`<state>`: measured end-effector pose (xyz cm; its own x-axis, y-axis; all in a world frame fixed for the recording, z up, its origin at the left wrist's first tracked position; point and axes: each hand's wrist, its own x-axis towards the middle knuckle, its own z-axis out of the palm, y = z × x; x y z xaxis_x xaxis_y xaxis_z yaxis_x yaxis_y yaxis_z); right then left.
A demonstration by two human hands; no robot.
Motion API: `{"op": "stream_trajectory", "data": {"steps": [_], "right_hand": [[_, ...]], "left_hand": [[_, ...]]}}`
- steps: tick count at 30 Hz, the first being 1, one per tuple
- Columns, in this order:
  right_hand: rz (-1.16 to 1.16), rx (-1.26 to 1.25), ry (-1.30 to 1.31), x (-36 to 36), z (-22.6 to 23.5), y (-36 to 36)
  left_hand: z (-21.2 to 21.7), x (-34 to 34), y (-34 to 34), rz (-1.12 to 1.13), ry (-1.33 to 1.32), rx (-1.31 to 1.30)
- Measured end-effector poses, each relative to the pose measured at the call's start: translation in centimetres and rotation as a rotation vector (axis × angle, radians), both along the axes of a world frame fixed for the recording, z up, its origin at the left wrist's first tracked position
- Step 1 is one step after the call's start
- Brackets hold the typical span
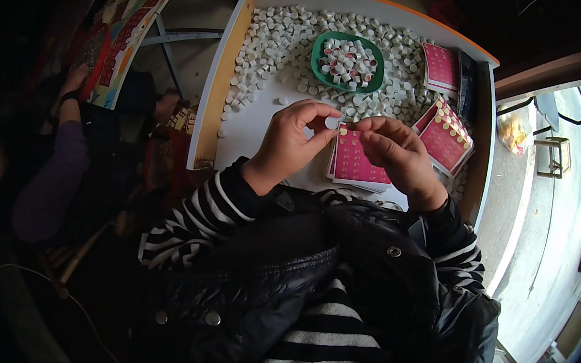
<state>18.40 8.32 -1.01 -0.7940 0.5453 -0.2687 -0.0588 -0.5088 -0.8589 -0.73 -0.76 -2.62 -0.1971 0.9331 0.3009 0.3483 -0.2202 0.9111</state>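
Note:
Between the thumb and forefinger of my left hand (pixel 281 143) is a small round white cap (pixel 331 123), its flat face turned up. Close to its right side, my right hand (pixel 405 160) has thumb and forefinger pinched together; whatever lies between those fingertips is too small to make out. Below both hands rests a stack of pink sticker sheets (pixel 360 165) with rows of small gold marks, partly covered by my right hand. Farther off, a green tray (pixel 344 87) holds many caps, some showing dark red faces. Loose white caps (pixel 274 37) surround it.
A shallow white box-like tabletop with raised sides (pixel 218 73) encloses everything. More pink sheets (pixel 447 145) lie at right, others (pixel 441 65) behind, beside a black container (pixel 466 86). At left, a person's purple sleeve (pixel 52 176) reaches toward another table (pixel 139 26). A stool (pixel 554 158) stands right.

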Motion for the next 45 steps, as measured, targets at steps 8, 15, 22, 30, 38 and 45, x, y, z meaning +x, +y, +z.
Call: {"op": "stream_trajectory", "data": {"steps": [8, 15, 22, 30, 38, 45], "right_hand": [[0.079, -0.12, 0.088, -0.6, -0.4, -0.4], [0.059, -0.132, 0.051, -0.8, -0.4, -0.5], [0.053, -0.119, 0.054, -0.9, -0.8, -0.6], [0.053, -0.102, 0.109, -0.8, -1.0, -0.7], [-0.002, -0.137, 0.104, -1.0, -0.8, -0.9], [0.036, -0.106, 0.128, -1.1, -1.0, -0.7]], "left_hand": [[0.5, 0.8, 0.2, 0.031, 0.138, 0.053], [0.5, 0.8, 0.3, 0.05, 0.212, 0.075], [-0.3, 0.7, 0.3, 0.046, 0.207, 0.092], [-0.3, 0.8, 0.3, 0.094, 0.181, 0.066], [-0.2, 0.8, 0.2, 0.104, 0.142, 0.085], [-0.1, 0.8, 0.3, 0.081, 0.153, 0.097]]}}
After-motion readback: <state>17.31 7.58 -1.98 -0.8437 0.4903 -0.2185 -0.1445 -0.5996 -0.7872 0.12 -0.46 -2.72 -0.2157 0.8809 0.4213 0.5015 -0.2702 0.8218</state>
